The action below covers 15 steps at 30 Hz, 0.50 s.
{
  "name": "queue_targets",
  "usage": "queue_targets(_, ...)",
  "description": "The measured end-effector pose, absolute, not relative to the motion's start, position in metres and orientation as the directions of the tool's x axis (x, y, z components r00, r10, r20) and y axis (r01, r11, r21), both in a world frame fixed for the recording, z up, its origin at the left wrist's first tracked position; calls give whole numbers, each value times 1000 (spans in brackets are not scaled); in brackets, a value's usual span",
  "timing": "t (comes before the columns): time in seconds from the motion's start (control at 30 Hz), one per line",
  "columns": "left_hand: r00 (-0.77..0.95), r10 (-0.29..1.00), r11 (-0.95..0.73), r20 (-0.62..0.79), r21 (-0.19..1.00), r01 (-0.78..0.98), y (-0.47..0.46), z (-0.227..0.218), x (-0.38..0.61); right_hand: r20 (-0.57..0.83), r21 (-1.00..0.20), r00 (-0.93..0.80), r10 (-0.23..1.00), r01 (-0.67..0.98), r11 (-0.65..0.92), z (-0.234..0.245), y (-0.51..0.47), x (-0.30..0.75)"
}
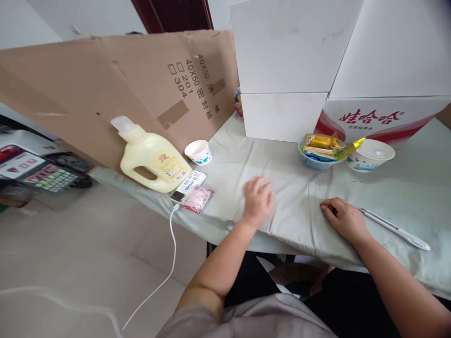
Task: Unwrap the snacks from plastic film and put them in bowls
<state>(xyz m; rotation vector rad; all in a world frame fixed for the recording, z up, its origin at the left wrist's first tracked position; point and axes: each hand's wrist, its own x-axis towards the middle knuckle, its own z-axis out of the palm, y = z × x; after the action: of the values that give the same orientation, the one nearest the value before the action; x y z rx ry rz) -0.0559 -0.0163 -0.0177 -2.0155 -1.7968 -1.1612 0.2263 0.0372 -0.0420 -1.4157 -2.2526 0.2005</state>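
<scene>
My left hand [258, 199] is over the middle of the cloth-covered table [282, 192], smeared by motion; nothing shows in it. My right hand [345, 218] rests on the cloth with its fingers loosely curled together and nothing visible in them. Just right of that hand lies a pen [394, 228], slanting toward the table's front edge. Beyond the hands stands a clear bowl [319, 163] of wrapped snacks [322, 141]. Touching the bowl's right side is a white paper cup [369, 159] with blue print.
Leftward stand a pale yellow jug [155, 162] and another paper cup [198, 152]. Near them lie a white power bank-like device [188, 185] with a cable [173, 234] and a small red-and-clear packet [198, 198]. A cardboard sheet [141, 84] and white boxes [283, 115] wall the back.
</scene>
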Motion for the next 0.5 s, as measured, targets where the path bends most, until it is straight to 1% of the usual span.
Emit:
queue_targets(0.03, -168, 725, -77, 668, 320, 944, -30, -14, -76, 305, -374, -363, 881, 804, 461, -42, 38, 227)
queue_targets(0.07, -316, 693, 129, 648, 319, 939, -45, -11, -98, 300, -382, -366, 881, 800, 463, -42, 39, 228)
queue_targets(0.1, -466, 651, 334, 599, 325, 885, -60, -9, -120, 294, -383, -366, 883, 801, 460, -42, 40, 227)
queue_targets(0.13, -595, 610, 504, 524, 323, 801, -74, -8, -141, 289, -377, -364, 886, 807, 454, -42, 40, 226)
queue_targets(0.17, -669, 600, 603, 440, 302, 739, -86, -8, -159, 283, -367, -360, 889, 816, 447, -41, 40, 225)
queue_targets(0.2, -696, 617, 641, 367, 279, 715, -97, -9, -173, 280, -355, -356, 892, 824, 441, -41, 39, 223)
queue_targets(0.23, -689, 653, 635, 314, 269, 725, -103, -12, -183, 279, -344, -354, 893, 831, 437, -40, 38, 222)
queue_targets(0.27, -664, 676, 607, 319, 268, 748, -107, -15, -186, 280, -335, -356, 891, 834, 438, -40, 38, 221)
queue_targets(0.33, -542, 739, 473, 400, 265, 840, -103, -23, -173, 286, -328, -363, 887, 832, 447, -38, 37, 219)
queue_targets(0.37, -455, 772, 366, 444, 275, 889, -96, -26, -158, 288, -329, -365, 885, 830, 450, -38, 36, 219)
queue_targets(0.43, -226, 844, 64, 487, 328, 943, -75, -29, -115, 281, -336, -367, 887, 828, 449, -37, 36, 219)
queue_targets(0.5, 43, 869, -267, 493, 393, 880, -48, -28, -64, 269, -348, -366, 891, 825, 445, -36, 35, 218)
